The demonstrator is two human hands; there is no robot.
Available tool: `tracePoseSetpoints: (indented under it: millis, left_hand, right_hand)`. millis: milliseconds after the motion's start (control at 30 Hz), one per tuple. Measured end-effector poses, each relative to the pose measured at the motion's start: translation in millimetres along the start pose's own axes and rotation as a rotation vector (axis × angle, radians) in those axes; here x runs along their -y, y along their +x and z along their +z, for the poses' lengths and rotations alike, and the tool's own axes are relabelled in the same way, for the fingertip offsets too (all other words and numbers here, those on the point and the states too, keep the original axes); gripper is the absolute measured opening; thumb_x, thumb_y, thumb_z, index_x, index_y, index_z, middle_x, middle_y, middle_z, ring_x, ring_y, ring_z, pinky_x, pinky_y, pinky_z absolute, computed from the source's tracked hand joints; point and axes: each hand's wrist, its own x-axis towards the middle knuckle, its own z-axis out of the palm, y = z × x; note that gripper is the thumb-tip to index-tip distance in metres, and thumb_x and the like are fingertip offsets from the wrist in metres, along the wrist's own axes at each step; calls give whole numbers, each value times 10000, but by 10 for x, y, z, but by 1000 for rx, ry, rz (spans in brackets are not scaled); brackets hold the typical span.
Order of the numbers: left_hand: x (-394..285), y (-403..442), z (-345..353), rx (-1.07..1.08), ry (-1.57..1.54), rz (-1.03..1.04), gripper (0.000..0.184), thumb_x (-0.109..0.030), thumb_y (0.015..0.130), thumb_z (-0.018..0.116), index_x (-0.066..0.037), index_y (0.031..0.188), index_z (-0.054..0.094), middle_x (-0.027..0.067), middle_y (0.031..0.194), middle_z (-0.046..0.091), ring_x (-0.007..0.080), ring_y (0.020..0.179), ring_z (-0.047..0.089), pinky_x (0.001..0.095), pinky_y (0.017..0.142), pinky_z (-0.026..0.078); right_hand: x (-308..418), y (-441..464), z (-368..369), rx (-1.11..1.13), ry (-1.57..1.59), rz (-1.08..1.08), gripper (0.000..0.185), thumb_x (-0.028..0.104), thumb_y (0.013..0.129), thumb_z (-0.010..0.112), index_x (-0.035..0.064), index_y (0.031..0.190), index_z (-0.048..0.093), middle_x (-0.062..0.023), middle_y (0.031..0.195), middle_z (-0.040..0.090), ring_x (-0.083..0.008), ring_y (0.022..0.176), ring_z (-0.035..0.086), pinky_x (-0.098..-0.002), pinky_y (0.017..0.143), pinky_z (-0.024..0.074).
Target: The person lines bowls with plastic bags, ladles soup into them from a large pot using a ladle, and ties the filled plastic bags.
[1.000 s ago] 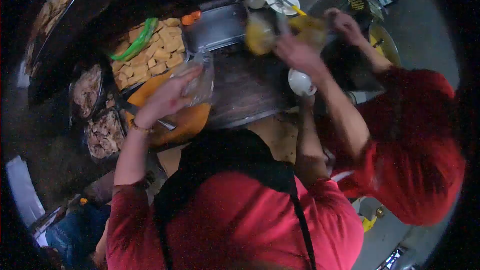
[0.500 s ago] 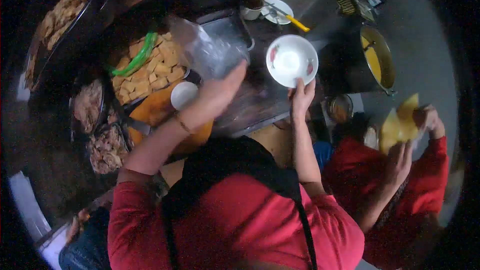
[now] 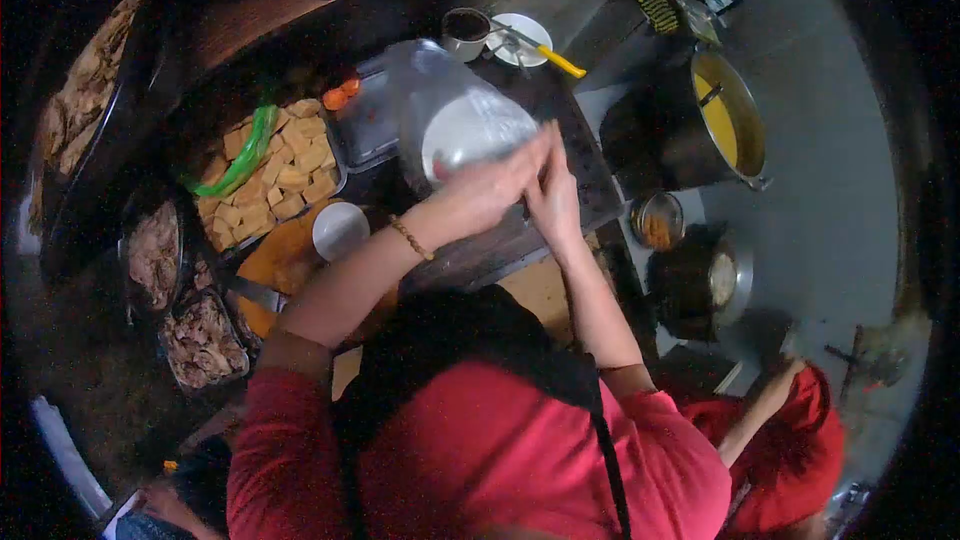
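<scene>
A clear plastic bag (image 3: 428, 68) hangs over the white bowl (image 3: 458, 135), which shows through the film; whether the bowl is fully inside cannot be made out. My left hand (image 3: 500, 180), with a beaded bracelet at the wrist, is closed on the bag along the near side. Beside it my right hand (image 3: 555, 198) is at the bowl's right edge, fingers pressed together and touching my left fingers. Blur and overlap hide the exact grip. Beneath the bag lies a grey tray (image 3: 365, 115).
At the left are cut tofu-like cubes (image 3: 290, 175) with a green bag (image 3: 240, 155), a small white bowl (image 3: 340, 231) and meat trays (image 3: 203, 335). A yellow-handled knife (image 3: 560, 60) rests on a plate. Right, a pot (image 3: 755, 140) holds yellow liquid; a red-sleeved person (image 3: 800, 450) is nearby.
The bowl has moved left under the plastic bag, and my two hands have come together. The person at the right has lowered their hands, and the yellow sheets have left view.
</scene>
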Motion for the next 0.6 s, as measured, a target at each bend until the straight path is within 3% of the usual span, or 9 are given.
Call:
tracePoseSetpoints:
  millis: [67, 100, 167, 233, 333, 400, 433, 533, 600]
  left_hand:
    - [110, -90, 221, 38, 82, 60, 572, -27, 712, 508, 33, 1257, 346, 172, 1376, 257, 314, 845, 575, 368, 675, 480]
    - [112, -111, 231, 75, 164, 122, 537, -58, 712, 523, 28, 1227, 397, 161, 1365, 282, 308, 821, 577, 360, 684, 475]
    - [8, -212, 276, 18, 220, 60, 497, -55, 738, 508, 6, 1221, 410, 150, 1331, 336, 303, 886, 559, 361, 730, 473]
    - [-102, -306, 454, -51, 257, -14, 458, -51, 764, 493, -15, 1215, 423, 140, 1296, 390, 299, 951, 540, 363, 777, 471]
    - [3, -294, 1066, -174, 32, -320, 403, -125, 793, 529, -26, 1178, 461, 134, 1187, 469, 259, 915, 538, 330, 760, 470]
    - [69, -50, 1417, -399, -683, -832, 388, -171, 796, 555, -37, 1153, 479, 105, 1089, 516, 204, 946, 530, 309, 761, 464]
    - [115, 120, 1515, -429, -677, -852, 388, -171, 796, 555, -37, 1153, 479, 105, 1089, 516, 204, 946, 530, 309, 761, 464]
    - [383, 662, 1670, -1135, -1234, -1037, 325, -163, 829, 517, -26, 1123, 494, 71, 1089, 524, 181, 952, 530, 310, 787, 469]
    - [595, 748, 1905, -1165, -1169, -1063, 330, -178, 836, 512, -28, 1130, 487, 79, 1105, 521, 183, 972, 528, 313, 798, 469]
  right_hand:
    - [-542, 208, 89, -25, -46, -436, 515, 89, 818, 479, 3, 1290, 294, -202, 629, 576, -318, 495, 573, -386, 497, 467]
    - [-590, 280, 37, -37, -36, -441, 515, 89, 818, 479, 3, 1290, 294, -202, 629, 576, -318, 495, 573, -386, 497, 467]
    - [-704, 377, -71, 309, 278, 175, 328, 58, 831, 452, -23, 1147, 411, -149, 600, 578, -212, 444, 564, -319, 420, 454]
    - [-845, 489, -107, 277, 406, 281, 255, 47, 833, 435, -19, 1079, 444, -122, 599, 575, -172, 427, 545, -279, 389, 435]
    - [-1133, 739, -62, 263, 581, 365, 175, 32, 841, 407, -17, 998, 469, -95, 599, 570, -132, 416, 530, -242, 362, 423]
    - [-1170, 917, -73, 278, 662, 338, 151, 30, 855, 388, -17, 987, 445, -88, 606, 568, -136, 427, 536, -239, 374, 435]
    - [-1212, 1026, -89, 314, 632, 325, 149, 36, 857, 393, -11, 990, 440, -86, 610, 567, -135, 438, 540, -231, 379, 434]
    - [-1307, 1269, -145, 401, 646, 268, 144, 61, 866, 404, -4, 982, 458, -78, 616, 569, -131, 452, 543, -228, 392, 432]
    - [-1421, 1453, -238, 523, 562, 181, 174, 135, 872, 470, -12, 963, 493, -76, 587, 564, -130, 444, 544, -275, 411, 438]
